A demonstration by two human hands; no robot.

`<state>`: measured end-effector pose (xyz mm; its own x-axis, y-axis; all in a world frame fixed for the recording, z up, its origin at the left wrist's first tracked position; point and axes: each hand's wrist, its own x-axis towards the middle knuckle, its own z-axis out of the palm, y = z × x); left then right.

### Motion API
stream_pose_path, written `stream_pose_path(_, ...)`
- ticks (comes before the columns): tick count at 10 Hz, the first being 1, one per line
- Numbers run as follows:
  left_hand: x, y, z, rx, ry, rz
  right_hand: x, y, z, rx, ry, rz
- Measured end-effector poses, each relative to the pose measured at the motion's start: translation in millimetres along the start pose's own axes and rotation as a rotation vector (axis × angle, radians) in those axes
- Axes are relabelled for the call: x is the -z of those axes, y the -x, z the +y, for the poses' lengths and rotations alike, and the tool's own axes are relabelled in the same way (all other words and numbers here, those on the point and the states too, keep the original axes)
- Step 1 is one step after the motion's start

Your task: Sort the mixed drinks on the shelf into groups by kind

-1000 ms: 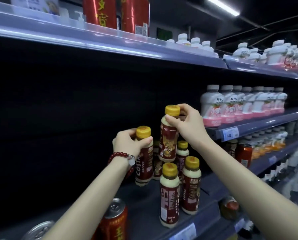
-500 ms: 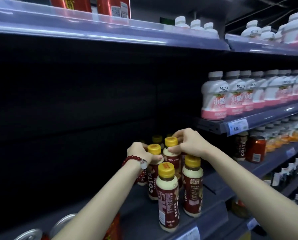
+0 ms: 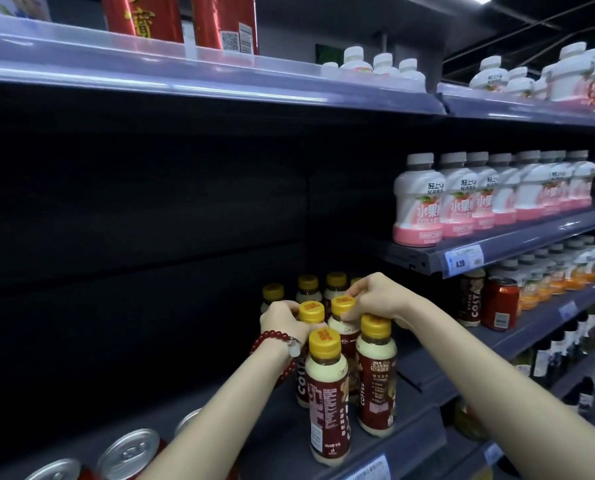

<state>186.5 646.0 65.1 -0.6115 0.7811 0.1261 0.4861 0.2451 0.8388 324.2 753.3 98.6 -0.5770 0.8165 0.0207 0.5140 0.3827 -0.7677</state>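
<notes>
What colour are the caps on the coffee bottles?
Yellow-gold caps, clearest in the head view.

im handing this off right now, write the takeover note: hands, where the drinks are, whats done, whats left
Left hand: closed around the neck of a coffee bottle standing on the shelf.
Right hand: fingertips on the cap of the next coffee bottle.
Done: yellow-capped coffee bottles clustered together, front pair upright, more behind.
Left: red cans sit at the front left of the same shelf; a stray coffee bottle and a red can stand on the next bay, beside orange drinks. Pink bottles above look already grouped.
</notes>
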Motion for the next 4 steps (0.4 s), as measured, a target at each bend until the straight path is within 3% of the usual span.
stream_pose_path(2, 4.7, -0.7, -5.3, 0.067, 0.144, -0.071, -1.1, 2.8, 3.9, 0.042, -0.041, 0.029)
stream_pose_path(4, 17.3, 7.3, -5.2, 0.039, 0.225, -0.059, -12.2, 13.5, -0.2, 0.135, 0.014, 0.254)
